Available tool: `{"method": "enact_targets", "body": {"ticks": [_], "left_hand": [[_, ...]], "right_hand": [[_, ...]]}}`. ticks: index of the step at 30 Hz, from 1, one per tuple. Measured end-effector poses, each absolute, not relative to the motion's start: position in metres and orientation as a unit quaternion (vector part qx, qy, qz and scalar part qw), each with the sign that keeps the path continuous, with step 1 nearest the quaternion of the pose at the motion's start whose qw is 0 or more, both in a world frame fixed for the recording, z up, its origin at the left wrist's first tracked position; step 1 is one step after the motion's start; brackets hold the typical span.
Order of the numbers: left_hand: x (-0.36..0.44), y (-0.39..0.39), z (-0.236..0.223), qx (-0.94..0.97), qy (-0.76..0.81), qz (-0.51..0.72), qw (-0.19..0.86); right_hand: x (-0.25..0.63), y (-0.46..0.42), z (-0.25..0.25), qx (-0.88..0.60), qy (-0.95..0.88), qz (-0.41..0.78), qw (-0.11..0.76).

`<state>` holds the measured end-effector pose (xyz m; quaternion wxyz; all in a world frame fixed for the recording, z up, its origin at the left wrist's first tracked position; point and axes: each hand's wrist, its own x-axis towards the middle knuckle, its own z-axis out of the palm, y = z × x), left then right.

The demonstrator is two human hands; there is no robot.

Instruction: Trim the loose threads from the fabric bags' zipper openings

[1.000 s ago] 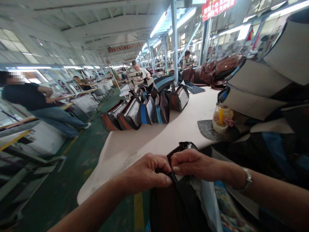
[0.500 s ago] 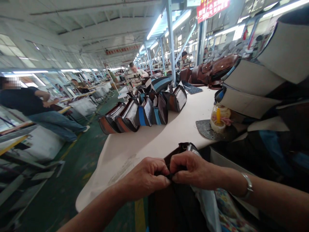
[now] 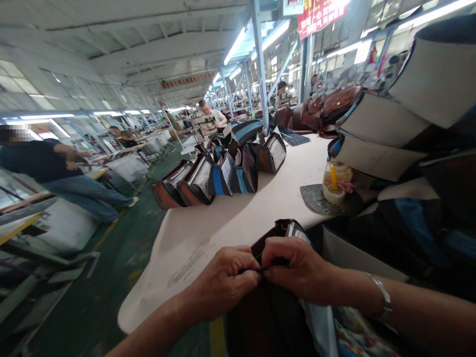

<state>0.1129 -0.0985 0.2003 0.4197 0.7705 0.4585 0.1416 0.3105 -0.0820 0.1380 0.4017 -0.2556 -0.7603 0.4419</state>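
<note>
Our left hand (image 3: 228,280) and right hand (image 3: 297,267) are both pinched tight, thumbs against bent forefingers, on a thin dark edge of the dark bag (image 3: 260,322). The fingertips nearly meet, which we judge keeps that short stretch of edge taut between them; just what lies under the fingers is hidden. The bag sits low and close to our body, in front of the table (image 3: 211,225), its far end showing against the tabletop — near enough, we think, to work with elbows bent. What bears its weight from below, we cannot tell.

Beside it, under our right forearm with its bracelet (image 3: 383,297), is some patterned cloth (image 3: 359,329). Beyond, to the right, a jar (image 3: 334,197) with a yellow stick in it rests on a dark slab (image 3: 310,198), perhaps to spare the tabletop. Pale-backed pieces (image 3: 383,156) are piled at that side. Across the table a cluster of finished-looking bags (image 3: 223,178) stands upright, close together — probably to save room. Farther off, brown bags (image 3: 316,111) lie heaped.
</note>
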Motion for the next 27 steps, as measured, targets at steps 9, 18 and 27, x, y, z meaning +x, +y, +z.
{"method": "enact_targets", "body": {"ticks": [9,18,27], "left_hand": [[0.104,-0.089,0.204,0.748,0.411,0.063,0.517],[0.112,-0.113,0.203,0.840,0.392,0.101,0.362],[0.100,-0.097,0.211,0.813,0.381,0.077,0.434]], "right_hand": [[0.332,-0.083,0.146,-0.089,-0.945,0.070,0.308],[0.342,-0.078,0.157,-0.189,-0.838,0.418,0.296],[0.331,-0.071,0.160,-0.109,-0.848,0.447,0.264]]}}
